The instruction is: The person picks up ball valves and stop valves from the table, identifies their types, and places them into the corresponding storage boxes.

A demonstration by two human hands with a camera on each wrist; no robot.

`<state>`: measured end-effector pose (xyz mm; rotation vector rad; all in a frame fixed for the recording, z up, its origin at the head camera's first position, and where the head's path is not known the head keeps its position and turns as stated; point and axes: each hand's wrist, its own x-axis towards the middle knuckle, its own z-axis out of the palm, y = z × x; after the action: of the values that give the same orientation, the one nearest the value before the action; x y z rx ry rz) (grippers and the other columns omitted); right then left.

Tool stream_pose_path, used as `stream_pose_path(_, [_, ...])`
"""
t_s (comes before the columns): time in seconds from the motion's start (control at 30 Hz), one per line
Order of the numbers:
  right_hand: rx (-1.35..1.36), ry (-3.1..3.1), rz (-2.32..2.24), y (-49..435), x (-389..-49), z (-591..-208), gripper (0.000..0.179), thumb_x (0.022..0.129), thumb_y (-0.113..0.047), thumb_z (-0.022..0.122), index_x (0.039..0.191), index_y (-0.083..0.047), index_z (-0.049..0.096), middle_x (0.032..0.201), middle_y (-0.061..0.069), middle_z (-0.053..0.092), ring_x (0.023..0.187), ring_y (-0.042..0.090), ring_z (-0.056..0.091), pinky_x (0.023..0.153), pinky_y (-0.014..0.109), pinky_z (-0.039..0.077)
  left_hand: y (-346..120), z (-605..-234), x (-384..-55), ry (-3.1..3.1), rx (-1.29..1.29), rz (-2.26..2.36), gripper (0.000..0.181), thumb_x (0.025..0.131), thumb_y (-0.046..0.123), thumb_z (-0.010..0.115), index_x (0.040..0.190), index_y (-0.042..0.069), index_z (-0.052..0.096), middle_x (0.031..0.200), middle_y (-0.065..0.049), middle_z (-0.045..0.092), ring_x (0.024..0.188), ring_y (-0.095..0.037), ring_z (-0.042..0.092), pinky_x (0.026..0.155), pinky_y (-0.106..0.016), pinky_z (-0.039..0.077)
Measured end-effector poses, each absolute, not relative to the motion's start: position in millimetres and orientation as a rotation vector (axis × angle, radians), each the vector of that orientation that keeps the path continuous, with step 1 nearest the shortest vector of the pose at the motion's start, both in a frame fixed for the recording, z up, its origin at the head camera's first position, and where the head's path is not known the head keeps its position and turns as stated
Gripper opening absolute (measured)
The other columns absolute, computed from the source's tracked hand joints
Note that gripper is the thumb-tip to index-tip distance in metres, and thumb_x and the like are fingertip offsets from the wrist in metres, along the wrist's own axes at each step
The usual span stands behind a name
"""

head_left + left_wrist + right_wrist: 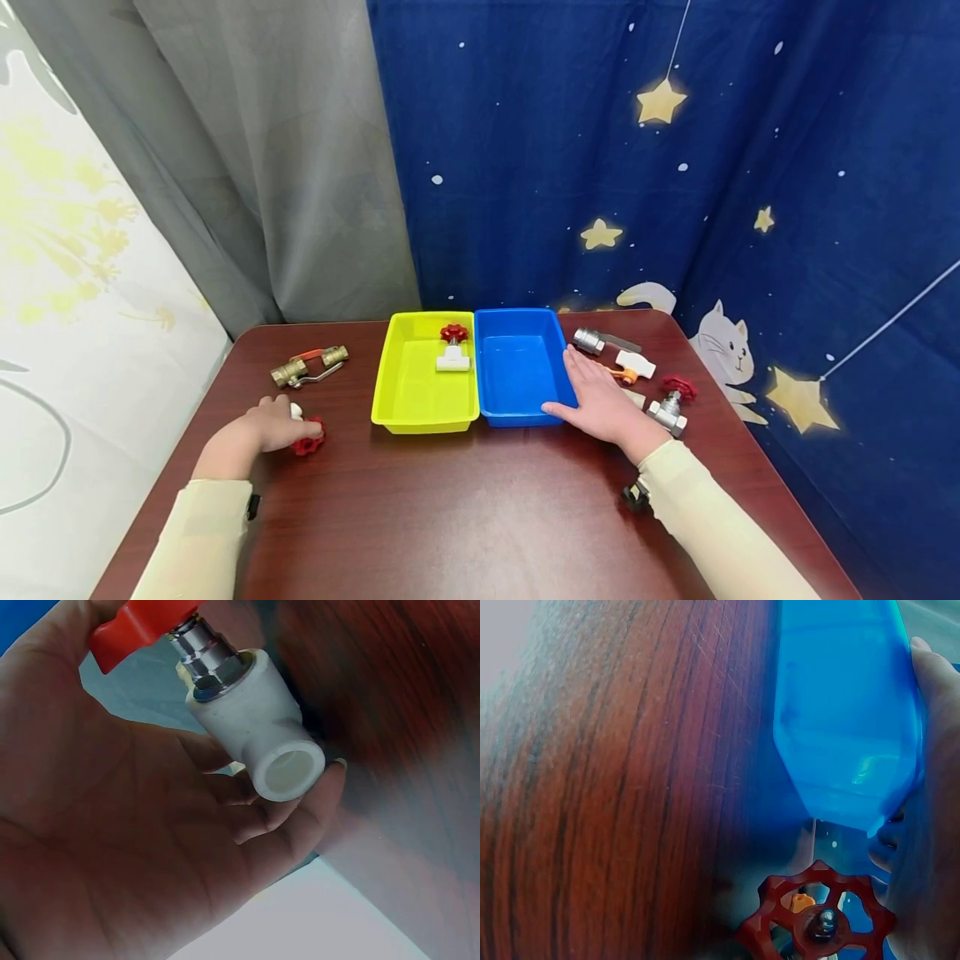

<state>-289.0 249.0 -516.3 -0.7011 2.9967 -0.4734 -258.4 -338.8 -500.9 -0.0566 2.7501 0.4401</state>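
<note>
My left hand (273, 425), at the table's left side, holds a white plastic stop valve (255, 712) with a red handwheel (307, 443). The left wrist view shows the fingers curled behind the white body and the thumb by the handwheel. My right hand (600, 402) rests at the right edge of a blue tray (521, 420), fingers extended along its side and thumb near the front corner. Joined to it on the left is a yellow tray (427, 427), where another white valve with a red handwheel (453, 360) lies.
Brass ball valves (288, 372) lie behind my left hand. Right of the blue tray are a grey-handled metal valve (588, 339), a white valve with an orange handle (635, 363) and a metal valve with a red handwheel (669, 412). Curtains (510, 167) hang behind the table.
</note>
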Motion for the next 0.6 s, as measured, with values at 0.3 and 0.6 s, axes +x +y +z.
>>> stream_pose_path(0.3, [-0.702, 2.996, -0.482, 248.3, -288.5, -515.8, 0.121, 0.099, -0.087, 0.049, 0.176, 0.0, 0.015, 0.184, 0.018, 0.014, 0.168, 0.042, 0.017, 0.133, 0.065, 0.018, -332.9, -492.8, -252.3, 2.801, -0.037, 0.406, 0.095, 0.088, 0.053, 0.073, 0.133, -0.025, 0.045, 0.119, -0.041, 0.053, 0.107, -0.054, 0.061, 0.096, -0.065, 0.054])
stream_pose_path(0.6, [-0.689, 2.994, -0.482, 249.2, -288.5, -515.5, 0.12, 0.1, -0.087, 0.049, 0.176, -0.001, 0.015, 0.184, 0.018, 0.014, 0.168, 0.044, 0.017, 0.132, 0.066, 0.018, -334.7, -493.2, -254.5, 2.82, 0.02, 0.384, 0.088, 0.087, 0.052, 0.075, 0.127, -0.022, 0.051, 0.113, -0.036, 0.055, 0.103, -0.053, 0.063, 0.093, -0.065, 0.055])
